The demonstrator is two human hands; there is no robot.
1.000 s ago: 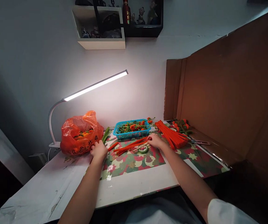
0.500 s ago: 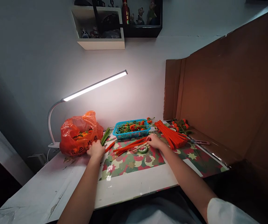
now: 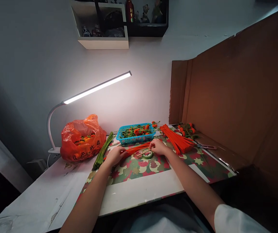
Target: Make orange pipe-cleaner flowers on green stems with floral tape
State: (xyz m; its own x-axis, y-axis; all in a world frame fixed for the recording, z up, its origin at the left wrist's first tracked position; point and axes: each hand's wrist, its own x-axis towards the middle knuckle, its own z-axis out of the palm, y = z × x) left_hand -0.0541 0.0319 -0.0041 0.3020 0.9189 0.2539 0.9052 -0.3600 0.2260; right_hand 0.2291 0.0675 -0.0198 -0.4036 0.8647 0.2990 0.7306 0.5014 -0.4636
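Observation:
My left hand (image 3: 114,156) is closed at the left end of a thin bundle of red pipe cleaners (image 3: 137,148). Over the right part of that bundle, my right hand (image 3: 158,147) has its fingers curled and pinched; the fingertips partly hide what they grip. Just below the bundle lies a roll of green tape (image 3: 147,154), with a thin pale stick beside it. Left of my left hand rests a bunch of green pipe cleaners (image 3: 103,151). A thicker fan of red pipe cleaners (image 3: 176,139) lies to the right of my right hand.
Behind the hands stands a blue basket (image 3: 135,139) with orange flowers and green stems. An orange plastic bag (image 3: 82,142) sits at the left under a lamp (image 3: 97,88). More orange flowers (image 3: 187,129) and scissors (image 3: 207,147) lie near the cardboard wall (image 3: 231,97).
My left hand has moved right, from the green bunch beside the bag to the red bundle, uncovering the green bunch. My right hand has stayed nearly in place.

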